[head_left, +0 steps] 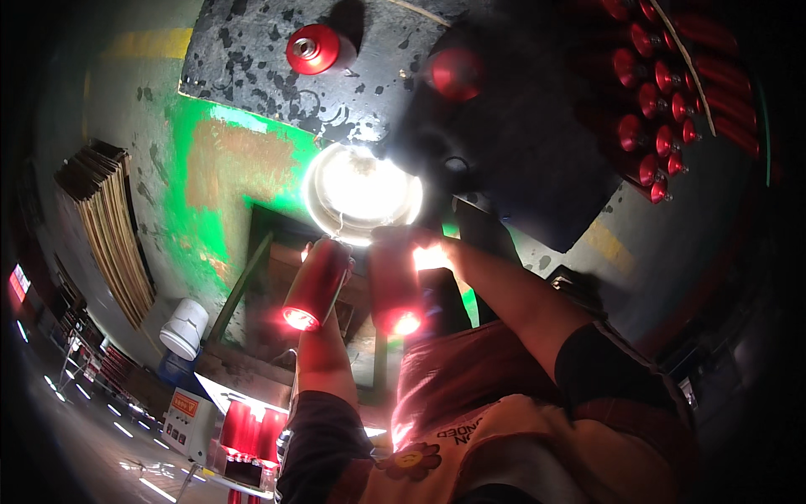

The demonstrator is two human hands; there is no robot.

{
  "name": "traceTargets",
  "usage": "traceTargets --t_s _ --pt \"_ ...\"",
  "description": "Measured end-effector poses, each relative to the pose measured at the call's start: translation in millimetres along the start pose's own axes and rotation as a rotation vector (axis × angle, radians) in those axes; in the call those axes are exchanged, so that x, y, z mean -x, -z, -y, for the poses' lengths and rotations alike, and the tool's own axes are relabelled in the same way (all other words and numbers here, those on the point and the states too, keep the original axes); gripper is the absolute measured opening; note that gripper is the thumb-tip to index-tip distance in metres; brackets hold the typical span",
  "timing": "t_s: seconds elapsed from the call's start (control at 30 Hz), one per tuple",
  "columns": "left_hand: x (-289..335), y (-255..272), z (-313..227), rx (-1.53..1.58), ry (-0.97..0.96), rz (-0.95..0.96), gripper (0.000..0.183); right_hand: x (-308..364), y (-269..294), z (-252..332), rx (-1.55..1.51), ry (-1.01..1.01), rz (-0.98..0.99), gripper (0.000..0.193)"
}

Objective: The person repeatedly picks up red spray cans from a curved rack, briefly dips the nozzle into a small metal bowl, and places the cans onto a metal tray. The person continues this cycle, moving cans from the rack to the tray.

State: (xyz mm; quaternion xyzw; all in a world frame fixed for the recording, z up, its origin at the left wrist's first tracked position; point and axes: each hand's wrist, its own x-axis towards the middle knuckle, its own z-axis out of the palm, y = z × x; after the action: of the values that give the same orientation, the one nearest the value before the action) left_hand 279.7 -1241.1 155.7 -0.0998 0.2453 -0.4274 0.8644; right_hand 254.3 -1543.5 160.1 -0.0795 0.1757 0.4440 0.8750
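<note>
Two glossy red metal cylinders, apparently bottles, hang side by side just below a glaring round lamp [363,186]. My left hand [307,251] is closed around the left red cylinder [316,284], which tilts a little and hides most of my fingers. Around the upper part of the right red cylinder [393,281] my right hand [437,252] is wrapped, its fingers brightly lit and partly behind the metal. Both cylinders have their rounded, shining ends toward me. A small gap separates them.
A red bottle with a metal neck [311,50] and a second red bottle [456,74] stand on the dark, stained board [243,50]. Several more red bottles [653,101] crowd the far right. Stacked brown sheets [109,231], a white bucket [184,328] and a switch box [186,424] are at left.
</note>
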Motion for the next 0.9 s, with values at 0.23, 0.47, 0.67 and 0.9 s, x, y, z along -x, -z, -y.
traceTargets --t_s 0.23,0.47,0.67,0.9 --pt "13.6 -5.2 10.4 0.133 -0.046 0.053 0.053 -19.9 -2.8 -31.1 -0.053 0.073 0.014 0.056" --pt "37.5 24.1 26.5 0.266 -0.307 -0.054 0.053 -23.1 -39.2 -15.9 -0.032 -0.243 -0.290 0.055" --pt "52.8 56.0 21.8 -0.139 -0.287 -0.487 0.052 -8.9 -40.1 6.0 0.143 -0.237 -0.388 0.053" --pt "-9.6 -2.9 -22.9 -1.568 -0.465 -0.608 0.055 94.7 -40.3 115.8 0.500 0.225 -0.537 0.048"
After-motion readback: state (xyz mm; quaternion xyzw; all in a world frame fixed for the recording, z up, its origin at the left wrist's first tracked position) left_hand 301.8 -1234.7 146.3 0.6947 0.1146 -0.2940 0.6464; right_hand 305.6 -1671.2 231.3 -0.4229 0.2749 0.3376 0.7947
